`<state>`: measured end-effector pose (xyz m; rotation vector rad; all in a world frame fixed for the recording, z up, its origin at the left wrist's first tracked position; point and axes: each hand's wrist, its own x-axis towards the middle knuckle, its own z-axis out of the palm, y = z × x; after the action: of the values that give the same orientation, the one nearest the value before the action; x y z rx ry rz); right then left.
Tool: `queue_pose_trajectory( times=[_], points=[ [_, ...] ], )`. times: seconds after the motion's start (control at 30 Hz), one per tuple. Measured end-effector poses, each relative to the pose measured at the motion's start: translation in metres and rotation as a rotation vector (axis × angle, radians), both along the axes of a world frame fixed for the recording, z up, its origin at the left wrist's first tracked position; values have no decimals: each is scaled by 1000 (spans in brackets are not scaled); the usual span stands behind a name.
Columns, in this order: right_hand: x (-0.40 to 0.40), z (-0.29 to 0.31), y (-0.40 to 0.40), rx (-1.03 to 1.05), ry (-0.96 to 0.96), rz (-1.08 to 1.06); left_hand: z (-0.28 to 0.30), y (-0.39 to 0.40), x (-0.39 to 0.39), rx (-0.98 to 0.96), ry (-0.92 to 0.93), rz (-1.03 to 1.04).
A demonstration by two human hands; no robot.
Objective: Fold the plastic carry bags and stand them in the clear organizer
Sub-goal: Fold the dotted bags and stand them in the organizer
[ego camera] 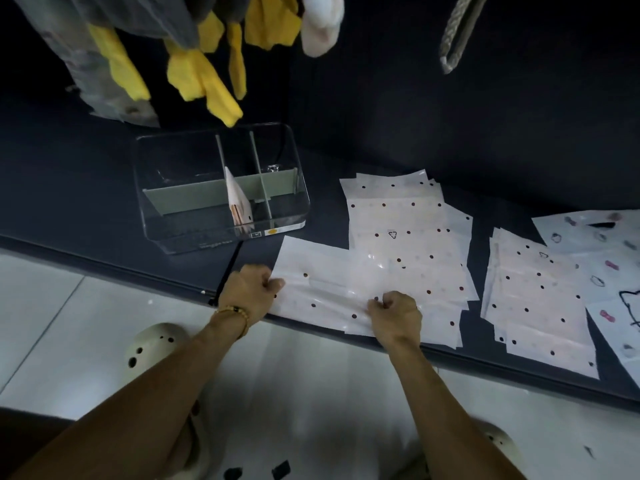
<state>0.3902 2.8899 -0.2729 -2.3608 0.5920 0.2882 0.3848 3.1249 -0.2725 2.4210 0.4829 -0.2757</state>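
Note:
A white plastic carry bag with dark dots point(332, 289) lies flat near the front edge of the dark surface. My left hand point(251, 294) pinches its left edge. My right hand point(394, 315) pinches its near edge further right. Behind and beside it lies a loose pile of similar dotted bags point(408, 220). The clear organizer point(221, 188) with grey dividers stands at the left back. One folded bag point(239, 202) stands upright in a middle compartment.
A second stack of dotted bags point(540, 299) and bags with printed figures point(606, 258) lie at the right. Yellow and grey cloths point(194, 71) hang above the organizer. The dark surface point(104, 209) ends in a front edge above a light tiled floor point(52, 323).

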Motion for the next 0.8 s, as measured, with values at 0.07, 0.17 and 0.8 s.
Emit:
queue_pose_trajectory(
  times=[0.07,0.17,0.8],
  points=[
    [2,-1,0,-3,-7,-13,-3,-3,3,33,-1,27],
    [8,-4,-2,-19,-19,-18,-5,-6,7,84,13,59],
    [22,-9,-8,-10,78,14,-32,-13,-18,340,-254,-710]
  ],
)
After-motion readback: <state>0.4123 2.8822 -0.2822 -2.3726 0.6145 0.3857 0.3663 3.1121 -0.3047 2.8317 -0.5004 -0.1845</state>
